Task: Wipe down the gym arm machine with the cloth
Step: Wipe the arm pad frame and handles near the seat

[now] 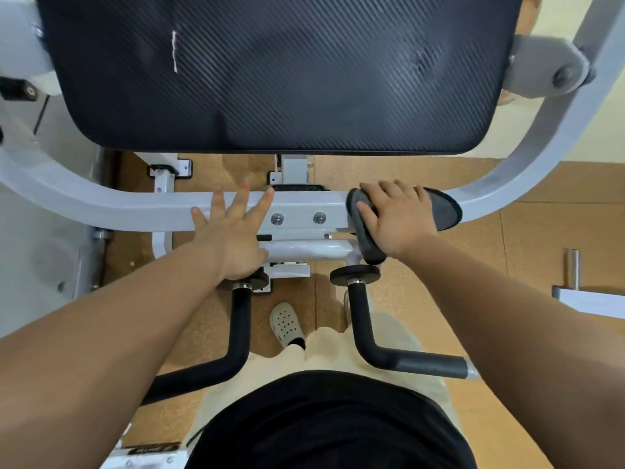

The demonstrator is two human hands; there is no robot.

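The gym arm machine has a large black arm pad point(270, 79) above a curved grey frame bar point(135, 211). A dark grey cloth point(443, 211) is draped over the bar right of centre. My right hand point(395, 221) lies on the cloth, its fingers bent over the far edge and its thumb on the near side, holding the cloth against the bar. My left hand point(230, 238) rests flat on the bar left of centre, fingers spread, holding nothing. Two bolts point(297, 218) sit on the bar between my hands.
Two black bent handles point(362, 319) point(240, 319) stick out toward me below the bar. My shoe point(285, 323) stands on the brown floor between them. A grey metal part with a steel peg point(588, 299) is at the right. More white machine frame point(20, 45) is at the left.
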